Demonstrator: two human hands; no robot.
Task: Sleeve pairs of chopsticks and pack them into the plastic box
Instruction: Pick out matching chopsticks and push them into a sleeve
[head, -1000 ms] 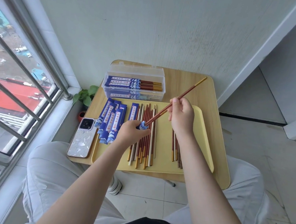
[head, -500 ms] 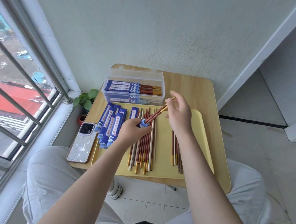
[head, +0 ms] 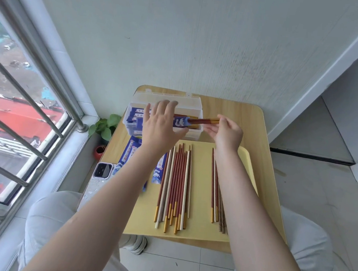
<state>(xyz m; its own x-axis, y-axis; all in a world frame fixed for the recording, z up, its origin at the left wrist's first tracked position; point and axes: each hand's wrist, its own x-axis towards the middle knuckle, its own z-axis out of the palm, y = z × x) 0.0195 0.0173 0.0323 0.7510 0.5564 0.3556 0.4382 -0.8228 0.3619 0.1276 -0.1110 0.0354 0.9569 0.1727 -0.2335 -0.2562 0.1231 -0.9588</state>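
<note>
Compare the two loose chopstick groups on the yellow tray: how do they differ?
The left group holds more sticks than the right group. The left group lies in the open between the forearms; the right group is partly hidden under the right forearm. The left group's sticks fan out with staggered near ends; the right group's are bunched tighter. Both lie lengthwise on the yellow tray, unsleeved, mixing red-brown gold-tipped and pale sticks.

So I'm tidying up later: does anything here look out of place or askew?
Mostly tidy. The phone overhangs the table's left edge beside the tray, so a knock could tip it. Loose chopsticks lie roughly parallel with uneven ends. Nothing looks spilled or damaged.
</note>
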